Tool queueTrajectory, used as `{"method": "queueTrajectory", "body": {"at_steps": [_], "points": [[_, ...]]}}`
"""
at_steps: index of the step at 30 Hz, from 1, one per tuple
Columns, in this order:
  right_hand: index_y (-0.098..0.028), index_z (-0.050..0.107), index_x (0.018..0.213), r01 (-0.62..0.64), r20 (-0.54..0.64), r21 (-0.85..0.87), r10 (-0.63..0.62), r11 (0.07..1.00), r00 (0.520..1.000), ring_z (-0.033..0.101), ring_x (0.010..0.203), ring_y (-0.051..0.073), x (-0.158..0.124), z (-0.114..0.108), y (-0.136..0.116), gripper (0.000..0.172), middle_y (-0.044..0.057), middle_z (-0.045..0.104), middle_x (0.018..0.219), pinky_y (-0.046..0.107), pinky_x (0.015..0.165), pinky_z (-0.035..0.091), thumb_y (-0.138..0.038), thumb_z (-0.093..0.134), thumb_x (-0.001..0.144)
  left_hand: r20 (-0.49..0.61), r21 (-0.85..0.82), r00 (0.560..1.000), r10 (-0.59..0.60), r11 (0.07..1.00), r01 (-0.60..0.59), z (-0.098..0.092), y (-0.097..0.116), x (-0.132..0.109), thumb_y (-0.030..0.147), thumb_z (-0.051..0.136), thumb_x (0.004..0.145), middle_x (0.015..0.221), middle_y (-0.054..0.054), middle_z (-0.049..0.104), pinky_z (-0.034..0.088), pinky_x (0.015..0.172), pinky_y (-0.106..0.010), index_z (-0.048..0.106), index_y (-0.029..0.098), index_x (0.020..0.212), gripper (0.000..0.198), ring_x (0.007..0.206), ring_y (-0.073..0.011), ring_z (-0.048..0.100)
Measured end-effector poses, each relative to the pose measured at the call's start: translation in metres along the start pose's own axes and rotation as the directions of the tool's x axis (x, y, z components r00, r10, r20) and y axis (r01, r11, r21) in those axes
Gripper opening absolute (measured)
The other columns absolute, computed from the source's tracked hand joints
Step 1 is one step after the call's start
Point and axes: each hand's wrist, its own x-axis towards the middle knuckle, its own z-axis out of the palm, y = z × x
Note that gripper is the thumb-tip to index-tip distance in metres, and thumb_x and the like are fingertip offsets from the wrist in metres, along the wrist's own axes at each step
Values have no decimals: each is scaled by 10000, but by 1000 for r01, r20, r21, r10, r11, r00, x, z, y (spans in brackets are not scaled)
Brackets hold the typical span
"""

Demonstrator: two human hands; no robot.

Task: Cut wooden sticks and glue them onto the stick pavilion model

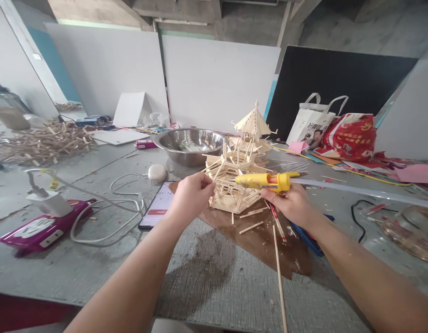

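Observation:
My right hand (293,199) grips a yellow hot glue gun (255,181), its nozzle pointing left over the model. A long clear glue stick (356,190) runs out of its back to the right. My left hand (193,192) is closed with fingers pinched at the model's left side; what lies between them, if anything, is hidden. Between the hands stands a wooden stick model (231,203) with open, tiered framing. Behind it rises a pagoda-like stick tower (255,127) with a pointed roof. Loose short sticks (251,227) lie in front on a brown sheet (255,240).
A steel basin (191,155) stands behind my left hand. A phone (158,208), white cable (96,240) and purple power strip (51,226) lie left. A stick pile (44,141) sits far left. Bags (351,136), paper scraps and a glass bowl (413,231) are right.

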Motion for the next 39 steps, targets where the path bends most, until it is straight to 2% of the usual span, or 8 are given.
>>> {"method": "queueTrajectory", "body": {"at_steps": [3, 10, 20, 26, 31, 39], "points": [[-212, 632, 880, 28, -13, -19, -28, 999, 1000, 586, 853, 237, -1, 2, -2, 228, 43, 662, 845, 370, 728, 457, -356, 521, 742, 21, 0, 1000, 19, 1000, -19, 1, -1, -1, 224, 463, 653, 580, 7, 624, 340, 468, -219, 574, 190, 618, 121, 491, -98, 491], [-181, 612, 879, 7, 13, -131, -6, 991, 1000, 596, 834, 235, -4, 6, -9, 299, 71, 659, 863, 347, 717, 461, -417, 466, 767, 27, 45, 1000, 15, 999, -16, 4, -3, -1, 246, 472, 666, 579, 4, 631, 329, 456, -226, 568, 193, 611, 123, 461, -98, 477], [-178, 589, 919, 23, -1, -206, -23, 978, 1000, 574, 900, 243, -5, 11, -5, 341, 89, 646, 900, 340, 744, 449, -448, 434, 780, 60, 40, 998, 3, 999, -5, 6, -5, 0, 245, 476, 675, 593, 4, 638, 347, 479, -231, 551, 191, 603, 117, 469, -101, 498], [-186, 580, 928, 46, -4, -230, -48, 972, 999, 602, 781, 215, -6, 14, -2, 322, 62, 653, 817, 317, 672, 465, -432, 425, 790, 86, 56, 996, -16, 998, 11, 4, -3, -1, 272, 463, 683, 628, 3, 646, 356, 506, -232, 548, 189, 618, 136, 493, -100, 505], [-199, 574, 917, 77, -9, -233, -81, 969, 997, 604, 761, 206, -6, 14, -1, 291, 53, 651, 821, 303, 644, 467, -420, 434, 788, 88, 59, 996, -11, 998, 6, 4, -2, -2, 266, 457, 683, 628, 7, 640, 356, 521, -230, 535, 189, 606, 134, 516, -102, 516], [-201, 564, 858, 73, 17, -221, -71, 972, 997, 595, 643, 180, -6, 14, 0, 271, 32, 643, 738, 294, 613, 458, -426, 428, 791, 86, 73, 996, -13, 997, 7, 6, -4, -1, 272, 461, 680, 644, 4, 645, 353, 525, -233, 544, 192, 617, 132, 527, -106, 521]]}}
